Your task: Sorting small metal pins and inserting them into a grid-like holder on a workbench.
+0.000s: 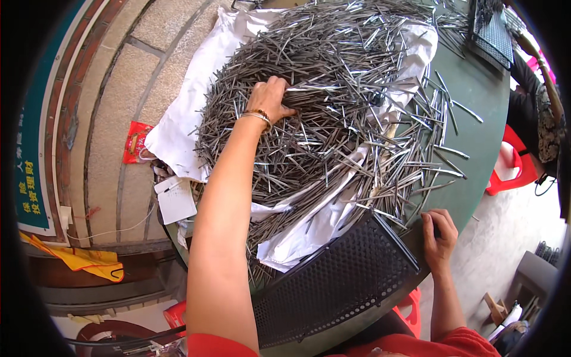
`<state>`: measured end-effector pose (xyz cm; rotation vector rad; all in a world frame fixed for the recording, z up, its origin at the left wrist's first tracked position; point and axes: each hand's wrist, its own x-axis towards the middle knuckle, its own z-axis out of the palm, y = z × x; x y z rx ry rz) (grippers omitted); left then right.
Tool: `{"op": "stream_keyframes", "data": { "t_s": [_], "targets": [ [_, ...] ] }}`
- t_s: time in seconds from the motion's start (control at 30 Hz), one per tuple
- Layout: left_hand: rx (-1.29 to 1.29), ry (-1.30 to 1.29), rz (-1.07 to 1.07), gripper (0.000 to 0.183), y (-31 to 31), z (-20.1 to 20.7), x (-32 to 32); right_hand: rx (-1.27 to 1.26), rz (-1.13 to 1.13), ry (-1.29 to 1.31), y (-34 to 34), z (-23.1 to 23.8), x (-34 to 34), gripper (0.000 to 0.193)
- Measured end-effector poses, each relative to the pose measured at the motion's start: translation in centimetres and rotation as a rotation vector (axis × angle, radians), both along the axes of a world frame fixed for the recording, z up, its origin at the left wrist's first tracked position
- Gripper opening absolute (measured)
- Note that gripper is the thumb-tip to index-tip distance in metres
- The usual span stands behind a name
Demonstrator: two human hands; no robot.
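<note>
Green and curved along its edge, the table (483,137) spread before us, with pale stone paving (141,71) on its left. Nearest us, a black perforated panel (327,285) lay along the near side, its right end close to our right hand (439,238). That hand sat near the table's right edge with its fingers curled loosely inward; we could not tell whether anything was in it. Just beyond the panel, crumpled folds of a white sheet (300,244) showed among scattered strips. Farther in, a large heap of thin metal strips (333,65) covered much of the table, lying over the sheet and spilling to the right onto the green surface. Left of the heap we saw a white notepad (176,202) and, a little farther, a red packet (137,143). Our left hand (273,98) reached into the heap's left part, bracelets (259,113) at its wrist and its thumb apart from the fingers; their tips were hidden, so we could not tell whether they had gripped any strips. Past the table's right edge stood a red stool (523,169). At the far right we saw a second perforated panel (492,38), with another person (528,98) beside it.
</note>
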<state>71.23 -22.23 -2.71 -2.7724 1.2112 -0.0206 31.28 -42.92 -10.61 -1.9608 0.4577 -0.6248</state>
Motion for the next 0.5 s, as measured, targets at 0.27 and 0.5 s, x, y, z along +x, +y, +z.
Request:
{"op": "stream_keyframes", "data": {
  "t_s": [0.27,0.5],
  "targets": [
    [-0.087,0.028,0.064,0.057,0.1,-0.6,-0.7,0.01,-0.003,-0.021,0.0,0.2,-0.1,0.005],
    [-0.159,-0.024,-0.099,0.047,0.7,-0.6,-1.1,0.003,-0.015,-0.066,0.0,-0.2,-0.1,0.006]
  ]
}}
